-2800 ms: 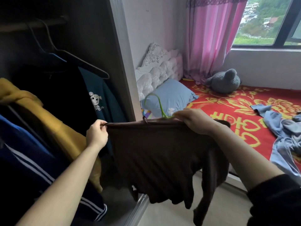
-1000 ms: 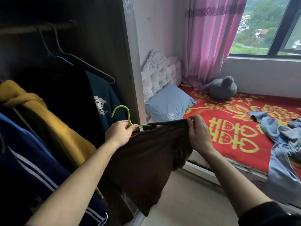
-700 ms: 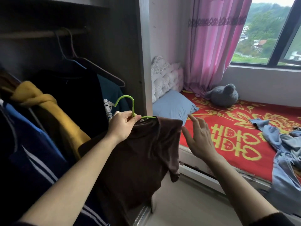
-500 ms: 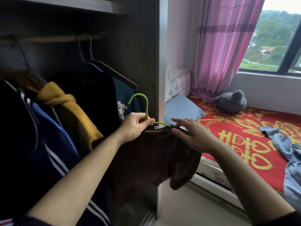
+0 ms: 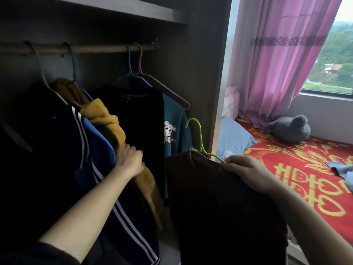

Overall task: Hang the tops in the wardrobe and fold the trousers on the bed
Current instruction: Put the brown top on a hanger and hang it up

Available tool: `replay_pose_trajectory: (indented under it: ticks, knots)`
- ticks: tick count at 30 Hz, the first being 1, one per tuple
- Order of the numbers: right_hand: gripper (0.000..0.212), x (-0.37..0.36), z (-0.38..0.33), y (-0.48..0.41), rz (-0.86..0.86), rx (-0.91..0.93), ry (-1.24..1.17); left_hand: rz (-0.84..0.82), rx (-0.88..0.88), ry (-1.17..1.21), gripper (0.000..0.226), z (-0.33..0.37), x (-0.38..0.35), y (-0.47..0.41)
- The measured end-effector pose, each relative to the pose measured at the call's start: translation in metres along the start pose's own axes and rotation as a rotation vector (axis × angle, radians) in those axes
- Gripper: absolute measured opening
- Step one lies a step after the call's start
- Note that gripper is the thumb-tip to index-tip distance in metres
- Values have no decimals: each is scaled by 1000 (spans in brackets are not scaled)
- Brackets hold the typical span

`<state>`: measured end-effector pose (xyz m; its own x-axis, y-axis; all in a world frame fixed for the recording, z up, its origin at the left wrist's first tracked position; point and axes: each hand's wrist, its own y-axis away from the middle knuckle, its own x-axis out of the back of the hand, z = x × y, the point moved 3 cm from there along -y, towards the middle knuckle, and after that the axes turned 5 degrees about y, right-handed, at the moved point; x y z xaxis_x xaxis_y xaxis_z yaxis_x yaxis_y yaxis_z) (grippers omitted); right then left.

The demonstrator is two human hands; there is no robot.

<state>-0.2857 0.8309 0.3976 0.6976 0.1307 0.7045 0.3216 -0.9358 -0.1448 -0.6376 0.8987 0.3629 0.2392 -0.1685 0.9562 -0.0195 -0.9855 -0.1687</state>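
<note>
Left hand (image 5: 129,159) has let go of the green hanger (image 5: 199,138) and now grips the yellow garment (image 5: 107,119).
Four hanger hooks sit on the rail (image 5: 95,48), a short bare stretch at its right end; below it, the brown top (image 5: 219,207) is clasped at the shoulder by the right hand (image 5: 248,173).

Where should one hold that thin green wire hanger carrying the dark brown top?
Probably by the neck of the thin green wire hanger, just under its hook, coming from the right. The hook stands upright, opens leftward and must stay free for the wooden rail; the dark brown top covers its arms.
</note>
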Motion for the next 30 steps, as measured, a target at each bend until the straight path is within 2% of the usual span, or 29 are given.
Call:
replay_pose_trajectory:
  ticks: [4, 7, 9, 11, 13, 17, 21, 24, 25, 28, 30]
  knots:
    - [18, -22, -23, -33, 5, 88, -86, 122, 21, 244, 40, 3, 10, 4]
    - [18, -35, -46, -73, -13, 152, -190, 377, 47, 594, 28, -3, 42, 5]
    - [18, -42, -64, -105, -19, 188, -266, 593, 55, 646, 22, -15, 71, 6]
    - [18, -49, -85, -140, -28, 228, -321, 729, 55, 551, 24, -31, 101, 3]
    - [18, -54, -110, -174, -21, 278, -343, 746, 93, 404, 35, -54, 126, -7]
    - [19, -58, -168, -233, 26, 373, -473, 632, 339, 137, 66, -112, 161, -33]
    - [25, -68, -215, -279, 20, 454, -541, 599, 534, 82, 89, -172, 184, -51]
    - [51, -89, -224, -299, -37, 404, -519, 646, 550, 79, 93, -191, 181, -56]
    - [54, -99, -219, -300, -67, 382, -516, 663, 543, 60, 94, -192, 177, -56]
    - [42, -127, -200, -293, -122, 379, -526, 703, 529, 44, 95, -196, 171, -57]
    - [37, -133, -193, -288, -64, 370, -565, 693, 521, 33, 93, -199, 173, -57]
